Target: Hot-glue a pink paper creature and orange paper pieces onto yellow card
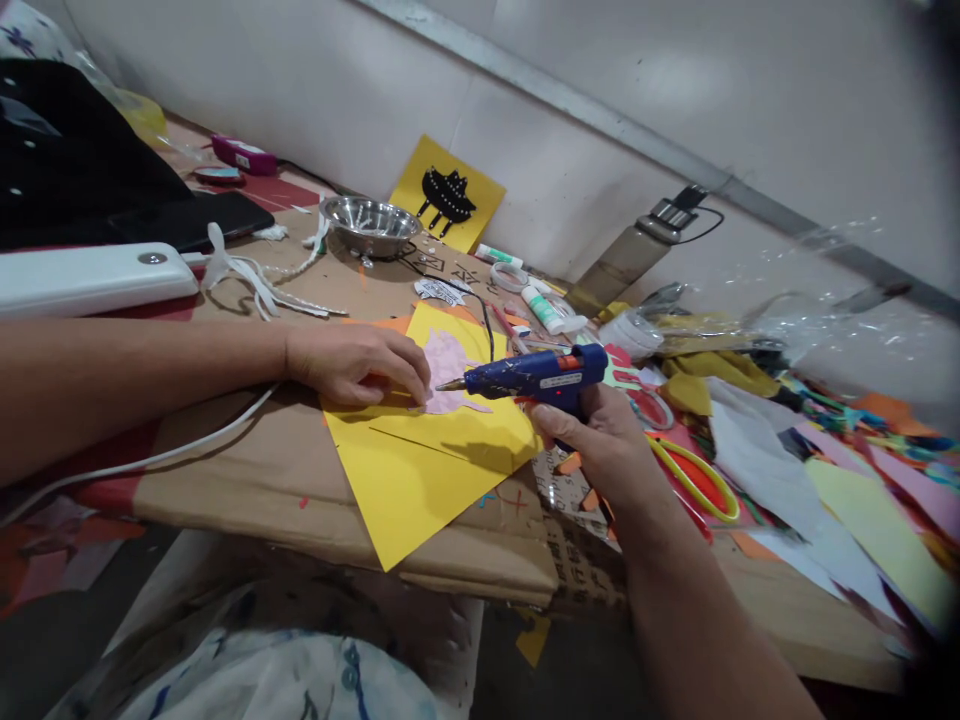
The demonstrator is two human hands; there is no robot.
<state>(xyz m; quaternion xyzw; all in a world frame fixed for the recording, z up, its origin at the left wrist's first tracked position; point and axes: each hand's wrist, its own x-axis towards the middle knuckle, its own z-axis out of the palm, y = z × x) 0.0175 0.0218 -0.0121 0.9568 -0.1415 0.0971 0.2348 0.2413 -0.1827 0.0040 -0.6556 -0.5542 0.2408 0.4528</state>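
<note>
My right hand [600, 430] is wrapped around the grip of a blue hot glue gun [525, 376], whose metal nozzle points left. The nozzle tip is over a pink paper cutout [448, 365] that lies on a folded yellow paper sheet [420, 480]. My left hand [360, 365] rests on the yellow paper with its fingers curled, and the fingertips pinch or press the cutout's left edge, close to the nozzle. The exact contact under those fingertips is hidden. Behind the cutout runs the gun's black cord [487, 320].
A steel bowl [371, 228] and a yellow card with a black cutout [450, 195] stand at the back. Glue sticks [541, 310], a bottle [637, 250], scissors [697, 480] and paper scraps crowd the right. A white power strip [97, 280] lies left, its cable along the front.
</note>
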